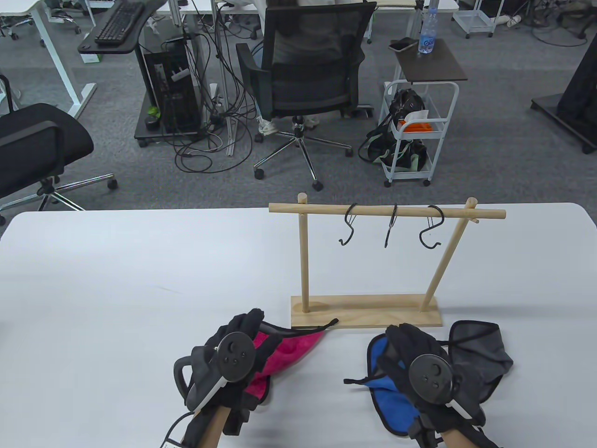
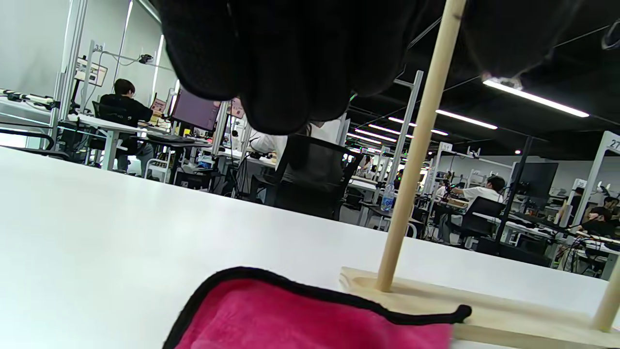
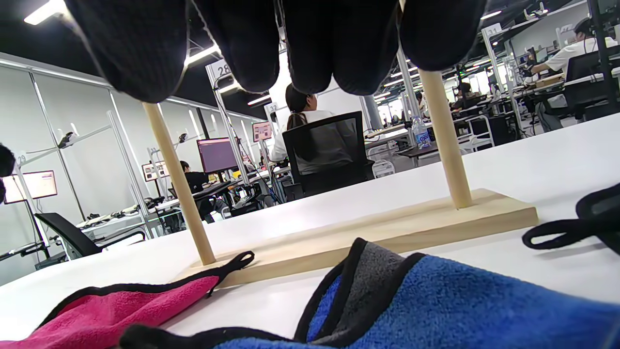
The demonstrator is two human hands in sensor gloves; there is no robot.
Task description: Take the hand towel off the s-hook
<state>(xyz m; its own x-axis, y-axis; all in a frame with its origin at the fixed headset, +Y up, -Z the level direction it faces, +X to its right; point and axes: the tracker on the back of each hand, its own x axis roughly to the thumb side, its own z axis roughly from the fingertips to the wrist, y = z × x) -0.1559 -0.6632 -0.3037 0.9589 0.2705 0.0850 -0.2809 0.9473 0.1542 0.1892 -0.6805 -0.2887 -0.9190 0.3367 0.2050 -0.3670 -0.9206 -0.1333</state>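
Number "28" reads on a post sign [image 3: 219, 68]; "33" on another [image 2: 99, 47].

Both hands low over the near edge of the table, forearms entering from that edge. Left hand [image 1: 235, 359] — palm down, tracker disc on its back facing up, gloved fingers [image 2: 290, 63] extended forward and slightly curled. Right hand [image 1: 422, 368] — palm down too, its fingers [image 3: 334, 43] side by side, tips hanging just above the surface.
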